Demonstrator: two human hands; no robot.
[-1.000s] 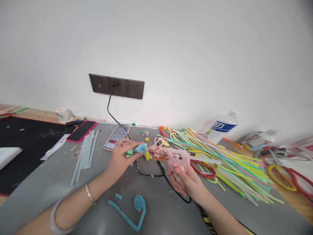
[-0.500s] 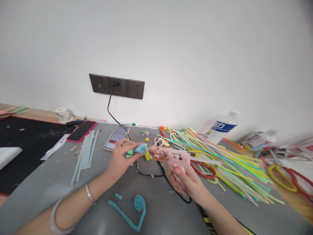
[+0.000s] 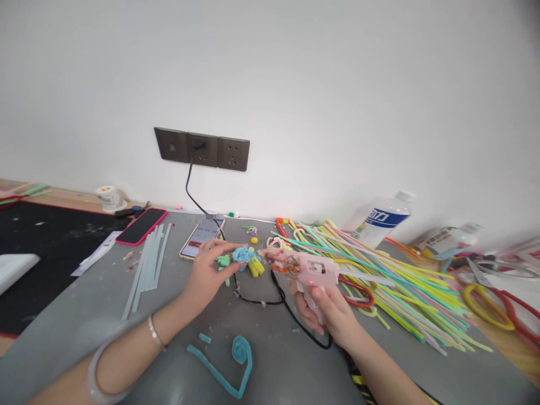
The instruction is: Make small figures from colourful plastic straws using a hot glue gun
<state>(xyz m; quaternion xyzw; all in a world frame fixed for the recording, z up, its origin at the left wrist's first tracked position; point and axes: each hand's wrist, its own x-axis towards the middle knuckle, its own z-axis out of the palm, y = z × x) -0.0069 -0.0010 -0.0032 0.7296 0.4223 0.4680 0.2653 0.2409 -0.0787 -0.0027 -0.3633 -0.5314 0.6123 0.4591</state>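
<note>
Between thumb and fingers, my left hand [image 3: 213, 264] pinches a small blue fuzzy piece [image 3: 242, 255], seemingly of pipe cleaner. Yellow fuzzy pieces [image 3: 255, 266] and a green one [image 3: 224, 260] show close beside it; whether they are joined to it I cannot tell. My right hand [image 3: 323, 309] is wrapped round the handle of a pink hot glue gun [image 3: 316, 270], with a red light lit on its side. The gun's crusted nozzle points left, a short gap from the blue piece. A clear glue stick [image 3: 363, 275] juts from its back. Nearer me lies a curled blue pipe cleaner [image 3: 240, 351].
Pipe cleaners [image 3: 392, 287] in several colours spread at right, near scissors [image 3: 485, 304] and a bottle [image 3: 379, 219]. Glue sticks [image 3: 147, 270], a pink-edged phone [image 3: 141, 226] and a lit phone [image 3: 200, 239] lie left. A black cord [image 3: 291, 318] crosses the table from a wall socket [image 3: 201, 151].
The glue gun in my right hand has drawn back to the right, away from the blue piece, leaving a gap. My left hand stays nearly still with its hold.
</note>
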